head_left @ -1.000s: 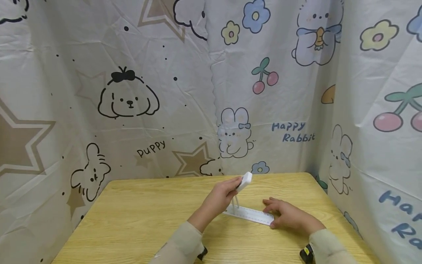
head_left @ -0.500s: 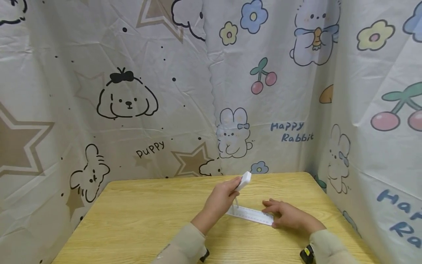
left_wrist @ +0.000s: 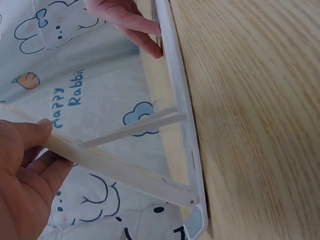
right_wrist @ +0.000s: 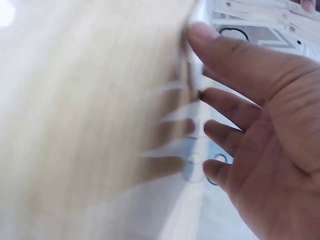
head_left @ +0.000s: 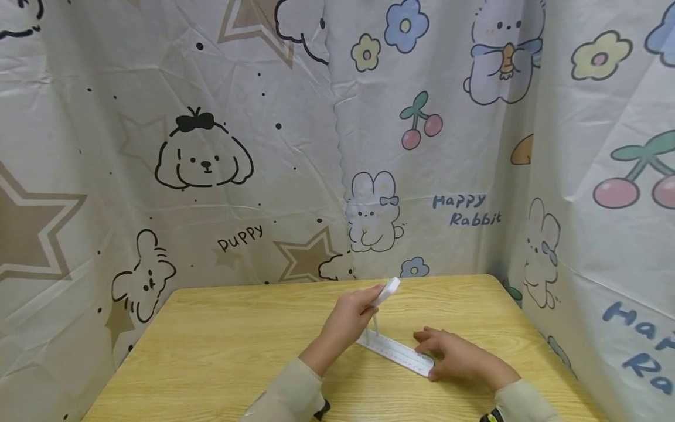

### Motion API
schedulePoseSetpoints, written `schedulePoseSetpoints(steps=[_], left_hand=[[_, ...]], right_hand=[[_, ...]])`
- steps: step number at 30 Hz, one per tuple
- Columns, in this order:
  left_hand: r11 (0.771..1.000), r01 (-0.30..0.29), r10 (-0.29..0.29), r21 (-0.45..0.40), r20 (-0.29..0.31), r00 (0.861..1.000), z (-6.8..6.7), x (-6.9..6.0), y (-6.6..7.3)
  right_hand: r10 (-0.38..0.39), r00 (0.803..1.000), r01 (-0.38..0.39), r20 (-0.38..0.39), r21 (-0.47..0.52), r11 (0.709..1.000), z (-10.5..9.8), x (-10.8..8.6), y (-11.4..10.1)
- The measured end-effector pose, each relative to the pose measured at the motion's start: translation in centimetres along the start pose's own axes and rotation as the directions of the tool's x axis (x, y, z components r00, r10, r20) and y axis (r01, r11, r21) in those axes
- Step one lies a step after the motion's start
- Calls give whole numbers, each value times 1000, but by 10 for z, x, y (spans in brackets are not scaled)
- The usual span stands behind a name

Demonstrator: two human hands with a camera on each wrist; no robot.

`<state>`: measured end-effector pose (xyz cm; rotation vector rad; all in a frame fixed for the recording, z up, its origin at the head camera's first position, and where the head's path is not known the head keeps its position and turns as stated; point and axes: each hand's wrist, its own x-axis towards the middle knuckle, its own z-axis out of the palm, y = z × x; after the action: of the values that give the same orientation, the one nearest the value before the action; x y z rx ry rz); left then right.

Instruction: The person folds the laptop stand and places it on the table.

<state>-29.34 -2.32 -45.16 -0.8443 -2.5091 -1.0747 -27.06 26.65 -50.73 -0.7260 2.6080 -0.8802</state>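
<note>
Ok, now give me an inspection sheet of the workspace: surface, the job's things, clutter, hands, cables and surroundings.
Surface: yellow wood-grain table.
Job's things: white stand, unfolded; struts join its raised arm to the base.
Clutter: nothing seen.
Hands: left hand pinches the arm's upper end; right hand holds the base's far end from the hinge.
Cables: nothing seen.
Surroundings: cartoon-printed curtain behind and beside the table.

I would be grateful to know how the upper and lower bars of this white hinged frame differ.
The upper bar slants upward, while the lower bar lies along the tabletop. The left hand grips the upper bar; the right hand holds the lower bar near one end. Both are white, long and narrow, and they join at one end.
</note>
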Motion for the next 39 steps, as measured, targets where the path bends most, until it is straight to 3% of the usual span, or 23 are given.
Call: schedulePoseSetpoints(steps=[10, 15, 21, 32, 39], left_hand=[[997, 26, -27, -78, -17, 999, 2, -3, 5], [999, 35, -36, -31, -13, 999, 3, -6, 4], [999, 29, -29, -43, 9, 1000, 1, -5, 0], [995, 24, -19, -92, 53, 998, -4, 2, -6], [986, 33, -26, -161, 47, 999, -8, -2, -12]], right_hand=[[-114, 990, 114, 78, -2, 993, -25, 14, 26], [-202, 973, 203, 114, -2, 979, -21, 18, 30], [-214, 967, 204, 135, 79, 976, -10, 21, 23], [-203, 970, 186, 131, 134, 973, 7, 26, 8], [-245, 961, 234, 129, 96, 968, 16, 28, -2]])
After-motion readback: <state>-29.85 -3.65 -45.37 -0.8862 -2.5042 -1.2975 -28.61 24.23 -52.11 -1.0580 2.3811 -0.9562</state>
